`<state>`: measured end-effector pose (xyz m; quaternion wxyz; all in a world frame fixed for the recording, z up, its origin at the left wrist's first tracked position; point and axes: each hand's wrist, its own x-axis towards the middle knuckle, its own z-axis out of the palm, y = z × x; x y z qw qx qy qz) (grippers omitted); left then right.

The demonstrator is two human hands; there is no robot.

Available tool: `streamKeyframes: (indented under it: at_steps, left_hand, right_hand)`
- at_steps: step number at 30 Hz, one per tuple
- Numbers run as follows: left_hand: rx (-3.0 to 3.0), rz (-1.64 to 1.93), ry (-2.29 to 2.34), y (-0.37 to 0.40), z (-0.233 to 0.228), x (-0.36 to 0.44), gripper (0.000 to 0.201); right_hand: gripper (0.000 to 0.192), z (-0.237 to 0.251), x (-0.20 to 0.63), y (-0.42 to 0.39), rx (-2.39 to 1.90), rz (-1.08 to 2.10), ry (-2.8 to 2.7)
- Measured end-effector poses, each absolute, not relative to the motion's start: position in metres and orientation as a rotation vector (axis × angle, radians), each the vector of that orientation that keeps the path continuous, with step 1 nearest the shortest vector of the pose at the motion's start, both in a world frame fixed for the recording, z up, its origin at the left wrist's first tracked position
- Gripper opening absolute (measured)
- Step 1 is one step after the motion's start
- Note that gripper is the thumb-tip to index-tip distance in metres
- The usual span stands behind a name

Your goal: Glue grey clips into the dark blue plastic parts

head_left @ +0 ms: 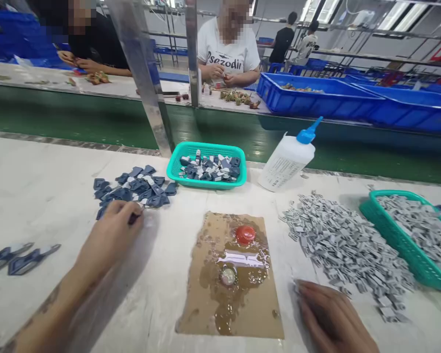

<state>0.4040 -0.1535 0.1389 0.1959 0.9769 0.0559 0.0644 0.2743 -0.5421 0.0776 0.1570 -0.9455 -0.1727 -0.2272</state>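
Note:
At the near edge of a loose pile of dark blue and grey plastic parts, my left hand is closed with its fingers curled together. What its fingertips grip is hidden. My right hand is low on the right, thumb and forefinger pinched around something too small to make out. It lies between a heap of small grey plastic pieces and a brown cardboard sheet. Wet, clear glue covers much of the cardboard, with a red cap and a round clear-topped piece on it.
A green basket of blue and grey parts stands at the back, beside a white glue bottle with a blue nozzle. Another green basket holds grey pieces. Joined blue-grey parts lie left. Co-workers sit beyond a metal post.

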Motion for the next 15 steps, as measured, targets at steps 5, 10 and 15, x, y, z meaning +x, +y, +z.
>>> streamKeyframes:
  at_steps: [5, 10, 15]
  left_hand:
    - [2.359, 0.192, 0.517, -0.142, 0.149, 0.374, 0.057]
    - [1.375, 0.184, 0.839, -0.156, 0.150, 0.336, 0.026]
    - [0.984, 0.116, 0.912, -0.172, 0.139, 0.307, 0.023]
  right_hand:
    - [0.023, 0.083, 0.273, -0.546, -2.693, -0.655, -0.362]
    - [0.016, 0.084, 0.280, -0.552, -2.670, -0.614, -0.470]
    - [0.021, 0.094, 0.289, -0.550, -2.682, -0.617, -0.707]
